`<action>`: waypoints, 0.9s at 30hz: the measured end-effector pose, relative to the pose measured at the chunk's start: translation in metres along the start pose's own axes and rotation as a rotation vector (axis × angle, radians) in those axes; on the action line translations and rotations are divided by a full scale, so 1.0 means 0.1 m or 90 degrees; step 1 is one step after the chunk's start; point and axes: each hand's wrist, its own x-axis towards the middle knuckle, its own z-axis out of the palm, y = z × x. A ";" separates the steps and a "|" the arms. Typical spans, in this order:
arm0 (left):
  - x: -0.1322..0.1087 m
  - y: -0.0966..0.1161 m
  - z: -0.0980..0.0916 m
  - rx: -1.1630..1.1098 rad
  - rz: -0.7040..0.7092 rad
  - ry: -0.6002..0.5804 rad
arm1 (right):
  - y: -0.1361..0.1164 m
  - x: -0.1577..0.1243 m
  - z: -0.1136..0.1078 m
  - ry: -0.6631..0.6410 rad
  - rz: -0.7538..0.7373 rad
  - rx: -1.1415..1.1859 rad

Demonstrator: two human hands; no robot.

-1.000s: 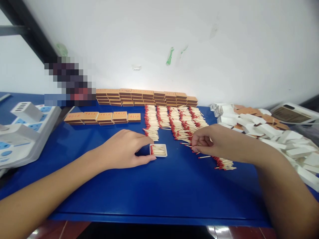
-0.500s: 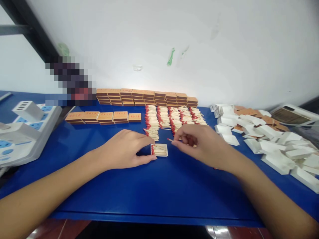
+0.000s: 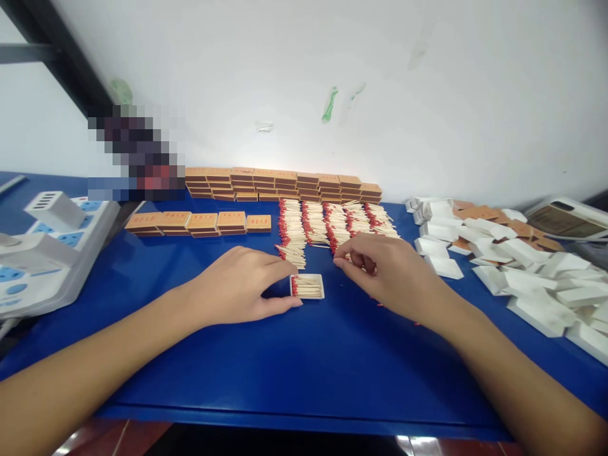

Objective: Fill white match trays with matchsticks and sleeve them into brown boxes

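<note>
A white matchbox tray [image 3: 322, 295] lies on the blue table, part filled with red-tipped matches [image 3: 308, 286] whose heads point left. My left hand [image 3: 247, 285] steadies the tray's left end between thumb and index finger. To the right of it, my right hand [image 3: 375, 263] hovers with thumb and index finger pinched together; whether a match is between them I cannot make out. Just behind that hand, loose matches [image 3: 289, 221] lie in several side-by-side piles, partly hidden by its fingers. A few red match heads show beneath my right palm.
Closed matchboxes [image 3: 275, 180] are stacked along the wall, with a shorter row of matchboxes [image 3: 204, 223] at left. White trays [image 3: 536, 304] and orange sleeves [image 3: 479, 215] heap up on the right. A power strip [image 3: 76, 266] with plugs sits at left; a phone-like device [image 3: 565, 218] lies far right.
The match seen at my right fingertips no longer shows there, and the fingers have shifted slightly away from the tray toward the piles. My left hand keeps its place at the tray.
</note>
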 end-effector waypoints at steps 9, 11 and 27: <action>0.01 0.00 -0.01 -0.004 -0.006 -0.036 | 0.07 0.18 0.29 0.084 -0.087 -0.181; 0.01 -0.01 -0.01 0.005 -0.006 -0.032 | 0.08 0.22 0.31 0.073 -0.078 -0.186; 0.00 -0.03 0.02 0.040 -0.005 -0.002 | 0.07 0.19 0.28 0.069 -0.100 -0.155</action>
